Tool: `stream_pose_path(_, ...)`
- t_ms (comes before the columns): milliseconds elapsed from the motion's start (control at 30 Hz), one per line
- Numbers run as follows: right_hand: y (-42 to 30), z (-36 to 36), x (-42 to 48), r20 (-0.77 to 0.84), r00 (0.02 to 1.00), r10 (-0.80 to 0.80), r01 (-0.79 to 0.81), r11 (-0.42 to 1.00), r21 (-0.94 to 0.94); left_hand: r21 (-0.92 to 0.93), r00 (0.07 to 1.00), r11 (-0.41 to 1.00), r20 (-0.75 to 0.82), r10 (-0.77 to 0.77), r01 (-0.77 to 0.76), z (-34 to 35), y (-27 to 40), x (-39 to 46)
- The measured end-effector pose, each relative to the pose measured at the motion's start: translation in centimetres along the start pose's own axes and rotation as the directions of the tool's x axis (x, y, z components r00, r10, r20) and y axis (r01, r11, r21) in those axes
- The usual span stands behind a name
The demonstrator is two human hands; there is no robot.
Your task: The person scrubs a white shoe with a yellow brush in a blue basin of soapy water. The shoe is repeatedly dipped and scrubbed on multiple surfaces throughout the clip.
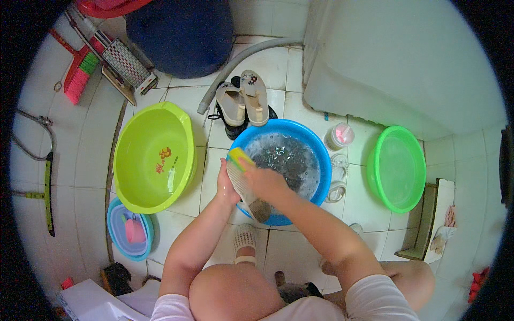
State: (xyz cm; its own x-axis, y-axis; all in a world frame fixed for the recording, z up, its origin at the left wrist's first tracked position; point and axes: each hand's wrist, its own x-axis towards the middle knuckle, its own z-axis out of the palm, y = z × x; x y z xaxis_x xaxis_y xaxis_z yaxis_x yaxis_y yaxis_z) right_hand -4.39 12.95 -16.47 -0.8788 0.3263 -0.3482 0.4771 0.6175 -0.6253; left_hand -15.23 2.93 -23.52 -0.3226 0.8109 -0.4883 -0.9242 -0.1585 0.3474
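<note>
My left hand (226,186) holds a pale shoe (235,179) from its left side, with the ribbed sole turned up and a dark brown patch at the near end. In my right hand (266,181) is a yellow-and-green scrubbing brush (241,157), pressed to or just over the far part of the sole; its bristles are hidden. Both hands are over the left rim of a blue basin (328,172). Inside the basin is grey, foamy water (289,154). Beyond it, a pair of beige shoes (255,98) rests on black shoes (233,131).
A yellow-green basin (154,160) stands left, near nested small basins (149,244) holding a pink cup (135,231). Right are a tub with pink contents (341,135), clear sandals (336,191) and a green basin (395,170). A grey hose (241,58) curves behind.
</note>
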Motion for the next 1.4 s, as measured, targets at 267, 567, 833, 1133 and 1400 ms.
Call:
stream_pose_path(267,0.5,-0.1,0.6,0.009,1.0,0.012,-0.012,1.0,-0.023,0.152,0.994,0.986,-0.102,-0.046,0.061,1.9,-0.6,-0.9)
stream_pose_path(567,-1.3,0.0,-0.4,-0.038,0.999,-0.028,0.035,0.981,0.192,0.273,0.992,0.961,-0.124,-0.004,0.038,0.5,0.3,-1.8)
stream_pose_path(833,0.4,0.7,-0.9,-0.042,0.999,0.016,-0.009,0.987,0.158,0.093,0.997,0.994,-0.054,0.056,-0.051,2.1,0.3,-1.5)
stream_pose_path(1133,-0.6,0.3,-2.2,0.022,0.99,0.14,-0.142,0.987,0.077,-0.068,0.978,0.984,-0.139,0.154,-0.165,2.7,0.6,-2.2)
stream_pose_path(1400,-0.3,2.6,-3.7,-0.042,0.998,-0.057,0.056,0.998,-0.015,-0.137,0.971,0.968,-0.144,0.192,-0.211,2.7,1.0,-1.4)
